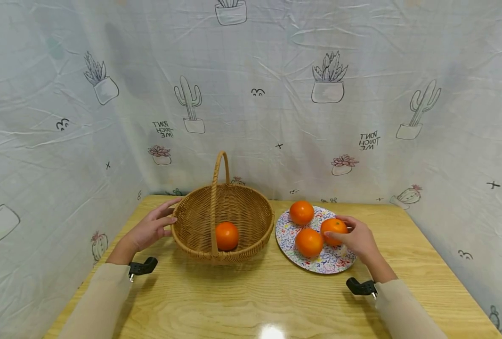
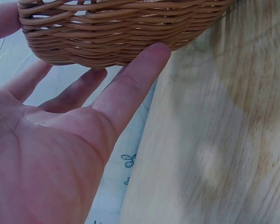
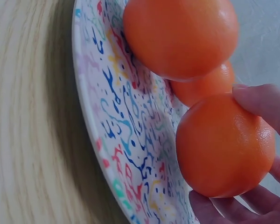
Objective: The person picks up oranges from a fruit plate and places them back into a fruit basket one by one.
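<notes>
My right hand (image 1: 361, 238) grips an orange (image 1: 335, 230) at the right side of a patterned plate (image 1: 329, 263). In the right wrist view, thumb and fingers lie around that same orange (image 3: 226, 147), close to the plate's surface. A second orange (image 1: 309, 242) and a third orange (image 1: 302, 212) sit on the plate beside it. To the left stands a wicker basket (image 1: 251, 207) with an upright handle, and one orange (image 1: 227, 236) lies inside it. My left hand (image 1: 149, 228) touches the basket's left side, its thumb and fingers spread along the outer wall (image 2: 126, 32).
Basket and plate stand side by side on a light wooden table (image 1: 234, 301). A pale cloth (image 1: 276, 117) printed with potted plants hangs behind and at both sides. The basket's handle (image 1: 215, 197) arches high over its opening.
</notes>
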Tool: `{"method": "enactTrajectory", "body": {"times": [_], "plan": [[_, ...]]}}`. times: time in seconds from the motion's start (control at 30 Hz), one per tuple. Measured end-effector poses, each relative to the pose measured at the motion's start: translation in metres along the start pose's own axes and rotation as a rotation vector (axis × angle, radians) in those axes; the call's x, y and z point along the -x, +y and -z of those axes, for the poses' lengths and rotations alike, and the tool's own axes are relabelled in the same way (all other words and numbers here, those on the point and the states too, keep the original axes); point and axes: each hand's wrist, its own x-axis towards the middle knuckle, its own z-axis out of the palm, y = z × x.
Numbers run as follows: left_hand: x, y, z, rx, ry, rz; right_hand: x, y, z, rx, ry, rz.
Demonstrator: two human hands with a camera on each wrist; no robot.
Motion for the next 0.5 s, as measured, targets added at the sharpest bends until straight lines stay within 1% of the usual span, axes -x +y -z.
{"method": "enactTrajectory", "body": {"times": [0.1,0.5], "plan": [[0.000,0.000,0.000,-0.003,0.002,-0.002,0.001,-0.002,0.003,-0.008,0.007,0.012],[0.000,-0.002,0.000,-0.011,0.005,-0.001,0.008,-0.016,0.010,-0.037,0.011,0.005]]}}
